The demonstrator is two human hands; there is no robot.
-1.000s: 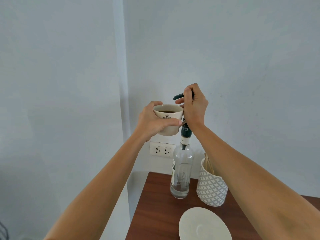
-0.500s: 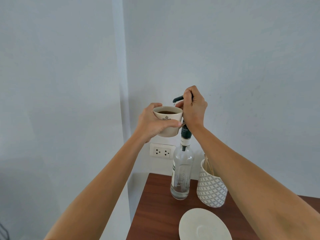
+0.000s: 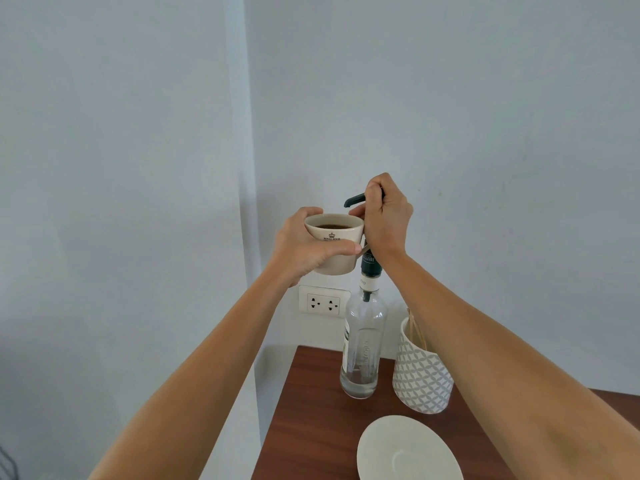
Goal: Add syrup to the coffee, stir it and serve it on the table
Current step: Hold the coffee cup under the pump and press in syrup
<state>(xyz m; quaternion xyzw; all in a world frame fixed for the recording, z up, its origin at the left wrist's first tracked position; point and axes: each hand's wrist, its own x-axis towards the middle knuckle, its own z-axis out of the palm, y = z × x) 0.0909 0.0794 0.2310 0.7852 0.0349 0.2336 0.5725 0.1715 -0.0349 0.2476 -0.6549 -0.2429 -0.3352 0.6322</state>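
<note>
At frame centre the left hand [image 3: 304, 247] has its grip wrapped around the coffee cup [image 3: 334, 242], just under the pump spout [image 3: 354, 200] of the syrup bottle [image 3: 362, 344], which the right hand [image 3: 388, 220] grips in a fist.

Walls [image 3: 450, 98]: plain pale grey-blue, meeting at a corner with a lighter vertical strip [image 3: 237, 133].
Socket [image 3: 323, 302]: white double outlet, low on the wall.
Table [image 3: 311, 427]: dark reddish wood, against the wall.
Light: soft, even, probably daylight.
</note>
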